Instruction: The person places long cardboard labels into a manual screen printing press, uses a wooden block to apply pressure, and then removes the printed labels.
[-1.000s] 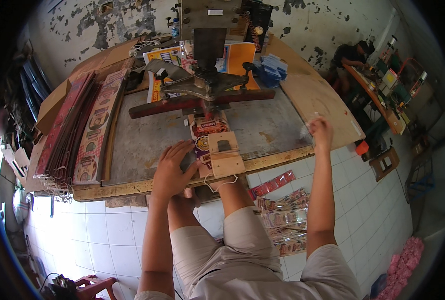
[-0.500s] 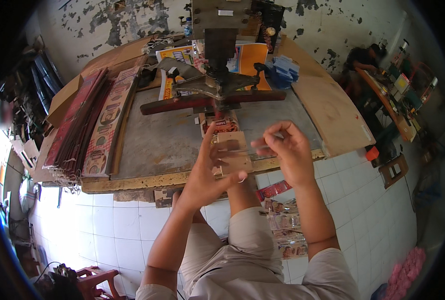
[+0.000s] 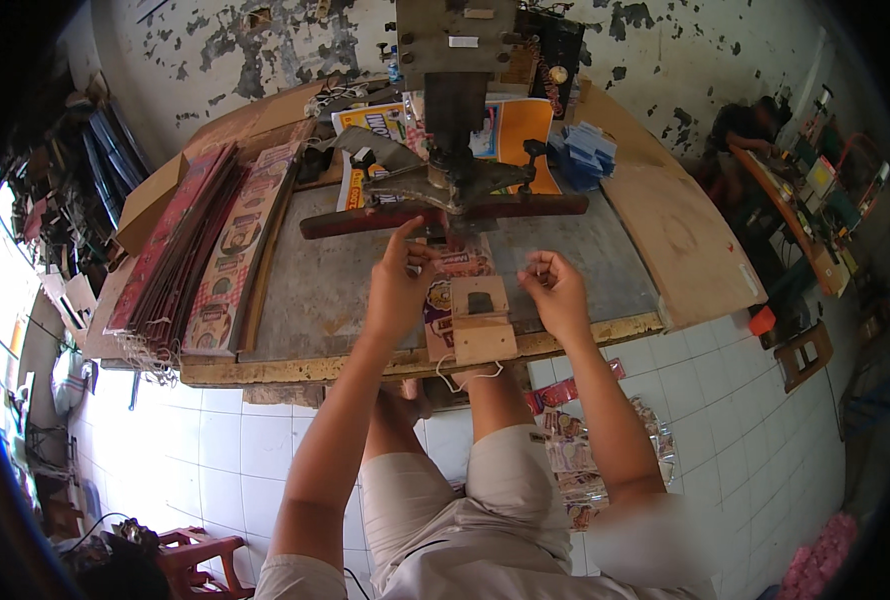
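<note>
My left hand (image 3: pixel 399 290) hovers over the table's front, its index finger pointing up and the other fingers curled in; whatever they may hold is hidden. Opposite it, my right hand (image 3: pixel 559 300) is closed in a pinch, and I cannot make out anything in it. Between the hands lies a brown cardboard plate (image 3: pixel 462 303) with a dark rectangular opening. A tan block (image 3: pixel 485 343) is at its near end, and a white cord (image 3: pixel 445 378) loops down over the table edge. Under the plate is a printed package strip (image 3: pixel 437 325). Beyond stands a press with a dark red crossbar (image 3: pixel 525 207).
Stacks of printed strips (image 3: pixel 227 270) lie at the table's left. Cardboard (image 3: pixel 680 235) covers its right side, near blue packets (image 3: pixel 587 150). Printed wrappers (image 3: pixel 577 455) lie on the tiled floor. A red stool (image 3: pixel 200 560) is lower left; another person (image 3: pixel 745 130) sits far right.
My left hand has gone from spread fingers to mostly curled ones. My right hand has come slightly lower. The plate's opening and the white cord now show clearly. The whole view has shifted a little.
</note>
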Available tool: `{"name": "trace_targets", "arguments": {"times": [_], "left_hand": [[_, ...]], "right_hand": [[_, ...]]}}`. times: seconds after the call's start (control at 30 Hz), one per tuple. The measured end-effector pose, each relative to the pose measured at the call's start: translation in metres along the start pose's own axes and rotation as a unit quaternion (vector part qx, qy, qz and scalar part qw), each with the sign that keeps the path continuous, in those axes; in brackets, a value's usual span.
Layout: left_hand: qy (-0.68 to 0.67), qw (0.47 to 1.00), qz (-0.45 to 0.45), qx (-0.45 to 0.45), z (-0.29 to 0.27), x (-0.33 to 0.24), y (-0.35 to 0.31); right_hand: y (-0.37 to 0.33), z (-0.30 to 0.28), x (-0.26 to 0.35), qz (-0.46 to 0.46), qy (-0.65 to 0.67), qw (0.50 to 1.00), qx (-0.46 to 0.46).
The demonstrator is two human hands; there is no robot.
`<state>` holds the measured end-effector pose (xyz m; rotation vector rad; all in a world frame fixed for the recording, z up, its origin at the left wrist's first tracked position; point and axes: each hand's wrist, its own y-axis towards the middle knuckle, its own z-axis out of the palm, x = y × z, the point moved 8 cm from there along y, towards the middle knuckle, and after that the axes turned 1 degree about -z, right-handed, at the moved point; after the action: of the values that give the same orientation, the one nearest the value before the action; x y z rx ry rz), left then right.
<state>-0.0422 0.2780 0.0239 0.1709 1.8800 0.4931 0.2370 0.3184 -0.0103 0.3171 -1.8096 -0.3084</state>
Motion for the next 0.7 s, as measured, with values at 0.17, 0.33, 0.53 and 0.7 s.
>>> {"name": "trace_targets", "arguments": {"times": [0.17,0.33,0.53,0.7], "left_hand": [[0.019,0.998,-0.066,0.014,0.0,-0.001,-0.02],[-0.032,0.993,-0.108,0.023,-0.007,0.006,-0.032],[0.243,0.954,0.176,-0.001,-0.012,-0.046,-0.059],[0.231,0.947,0.193,0.114,0.006,-0.045,-0.074]], "right_hand": [[-0.012,-0.006,0.004,0.06,0.03,0.995,0.078],[-0.02,-0.013,0.013,0.077,0.021,0.989,0.121],[-0.032,-0.025,0.067,-0.189,-0.11,0.974,0.064],[-0.038,-0.008,0.058,-0.237,-0.189,0.943,0.138]]}}
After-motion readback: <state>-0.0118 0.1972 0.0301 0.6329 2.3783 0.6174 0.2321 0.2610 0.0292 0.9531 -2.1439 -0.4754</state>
